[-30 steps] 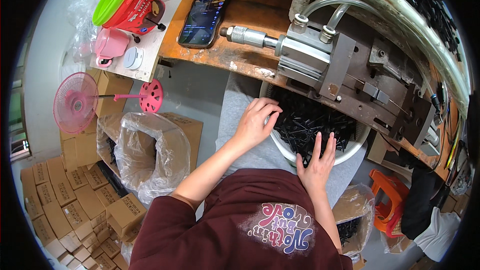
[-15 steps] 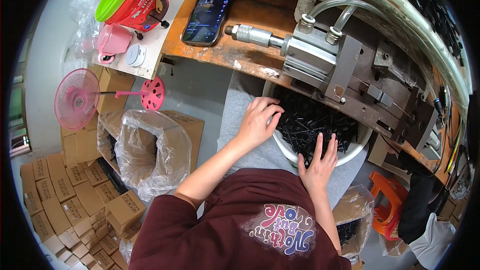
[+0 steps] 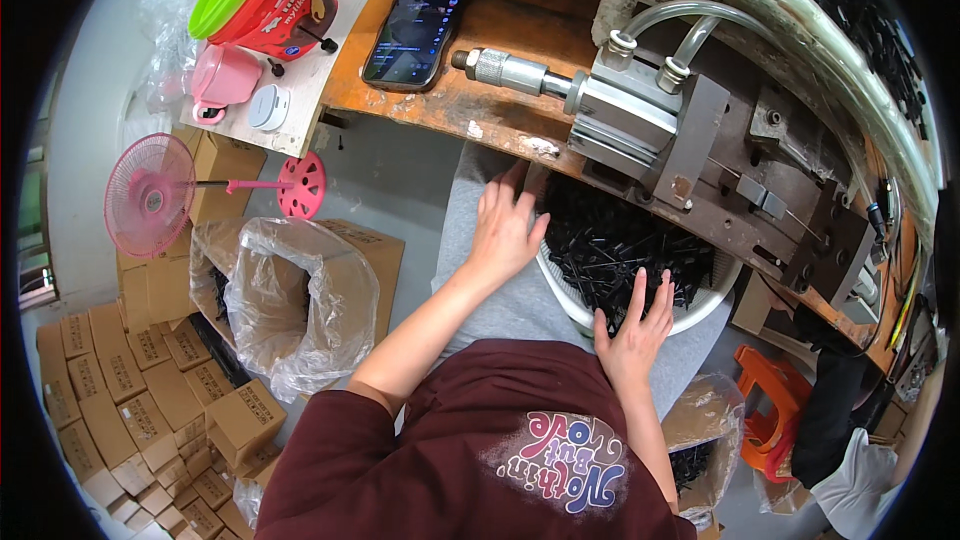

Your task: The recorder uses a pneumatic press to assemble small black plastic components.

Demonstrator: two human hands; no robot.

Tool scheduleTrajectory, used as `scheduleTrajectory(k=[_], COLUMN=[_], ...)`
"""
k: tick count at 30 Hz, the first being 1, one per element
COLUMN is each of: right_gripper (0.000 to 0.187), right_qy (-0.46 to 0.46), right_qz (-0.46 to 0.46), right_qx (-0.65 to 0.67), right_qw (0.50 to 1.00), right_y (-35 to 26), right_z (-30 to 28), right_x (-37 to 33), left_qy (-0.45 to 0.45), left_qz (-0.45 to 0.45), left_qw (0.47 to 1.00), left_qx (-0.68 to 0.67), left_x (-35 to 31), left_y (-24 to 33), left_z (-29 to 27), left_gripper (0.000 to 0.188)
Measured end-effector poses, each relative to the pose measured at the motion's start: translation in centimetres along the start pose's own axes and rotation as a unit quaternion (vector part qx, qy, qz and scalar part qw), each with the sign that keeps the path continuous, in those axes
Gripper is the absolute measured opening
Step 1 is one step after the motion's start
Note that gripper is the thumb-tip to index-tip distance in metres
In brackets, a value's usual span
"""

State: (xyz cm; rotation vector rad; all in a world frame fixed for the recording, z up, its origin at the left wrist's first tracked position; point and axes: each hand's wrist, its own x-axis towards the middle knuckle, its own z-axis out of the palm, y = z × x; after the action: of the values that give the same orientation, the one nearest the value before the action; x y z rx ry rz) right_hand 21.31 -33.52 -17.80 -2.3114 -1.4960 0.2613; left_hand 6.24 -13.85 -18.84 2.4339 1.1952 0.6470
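Observation:
A white basin (image 3: 700, 314) rests on my lap, below the front edge of the bench. Thin black plastic pieces (image 3: 615, 255) fill it in a loose heap. My left hand (image 3: 503, 235) is at the basin's left rim, its fingers stretched out and apart, the fingertips close under the bench edge. Nothing shows in it. At the near right rim lies my right hand (image 3: 636, 330), open, with its spread fingers reaching over the rim onto the black pieces. It holds nothing that I can see.
On the bench (image 3: 500, 125) are a phone (image 3: 420, 25) and a metal clamping machine with an air cylinder (image 3: 625, 110). A red bucket (image 3: 285, 10) and pink cup (image 3: 222, 78) stand at the left. Beyond are a pink fan (image 3: 150, 195), plastic-lined carton (image 3: 300, 300), stacked cartons (image 3: 130, 390) and orange stool (image 3: 770, 405).
My left hand has moved left and away from the black pieces to the basin's left rim, its fingers straightening. My right hand has stayed nearly in place.

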Motion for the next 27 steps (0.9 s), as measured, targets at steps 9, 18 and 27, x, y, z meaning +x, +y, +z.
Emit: scheduleTrajectory(k=[9, 18, 27], right_gripper=[0.092, 0.097, 0.105], right_qy=[0.008, -0.001, 0.022], right_qz=[0.006, 0.016, 0.023], right_qx=[0.004, -0.013, 0.068], right_qw=[1.0, 1.0, 0.997], right_y=[-0.3, -0.2, 0.7], right_z=[0.3, 0.2, -0.2], right_x=[0.6, 0.6, 0.6], left_qy=[-0.037, -0.015, -0.088], left_qz=[-0.033, -0.036, -0.011], left_qw=[0.998, 0.998, 0.992], left_qx=[0.044, 0.046, 0.095], left_x=[1.9, 2.5, 5.1], left_y=[-1.7, -2.1, -3.0], left_z=[2.8, 2.8, 3.6], left_gripper=[0.047, 0.028, 0.034])
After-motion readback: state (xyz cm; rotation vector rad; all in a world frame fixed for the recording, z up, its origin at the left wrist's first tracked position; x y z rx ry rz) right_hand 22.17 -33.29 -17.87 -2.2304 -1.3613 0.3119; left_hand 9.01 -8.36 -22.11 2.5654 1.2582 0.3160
